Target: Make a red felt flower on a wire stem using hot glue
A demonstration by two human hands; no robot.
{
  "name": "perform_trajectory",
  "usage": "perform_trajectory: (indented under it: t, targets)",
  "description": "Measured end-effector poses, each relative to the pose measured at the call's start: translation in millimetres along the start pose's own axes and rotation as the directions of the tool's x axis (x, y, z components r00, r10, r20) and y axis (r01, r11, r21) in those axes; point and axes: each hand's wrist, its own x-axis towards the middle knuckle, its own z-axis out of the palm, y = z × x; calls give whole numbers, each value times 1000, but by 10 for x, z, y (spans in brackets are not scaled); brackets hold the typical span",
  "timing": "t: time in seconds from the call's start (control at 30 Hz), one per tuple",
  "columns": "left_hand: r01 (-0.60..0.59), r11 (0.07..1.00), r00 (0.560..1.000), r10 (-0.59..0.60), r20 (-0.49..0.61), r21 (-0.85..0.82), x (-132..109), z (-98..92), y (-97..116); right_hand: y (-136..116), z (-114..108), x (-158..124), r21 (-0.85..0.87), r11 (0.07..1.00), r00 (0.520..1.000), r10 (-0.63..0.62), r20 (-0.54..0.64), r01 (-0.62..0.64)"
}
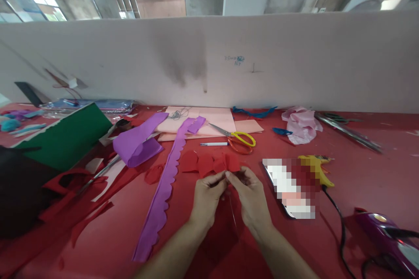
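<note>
Close together at the centre of the head view, my left hand and my right hand pinch the near edge of a red felt-like strip with rounded lobes. The strip extends leftward on the table and bunches up at my fingertips. A thin pale thread hangs below my fingers; whether a needle is in them I cannot make out. Left of my hands lies a long purple strip with one scalloped edge. Beyond them are a white pen and scissors with yellow and orange handles.
To the right are a blurred-out phone, a yellow glue gun with a black cord, and a purple iron-like appliance. A green board, purple sheet and red scraps lie left. A white partition stands behind.
</note>
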Motion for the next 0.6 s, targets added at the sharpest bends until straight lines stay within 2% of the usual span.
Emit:
perform_trajectory:
  t: [0.27,0.6]
  targets:
    - [30,999,1000,-30,-2,-18,6,0,-6,-4,-7,13,48,998,999,48,-16,-47]
    - [86,994,995,-83,50,-60,11,-24,-10,-27,-24,25,247,963,991,83,107,-107]
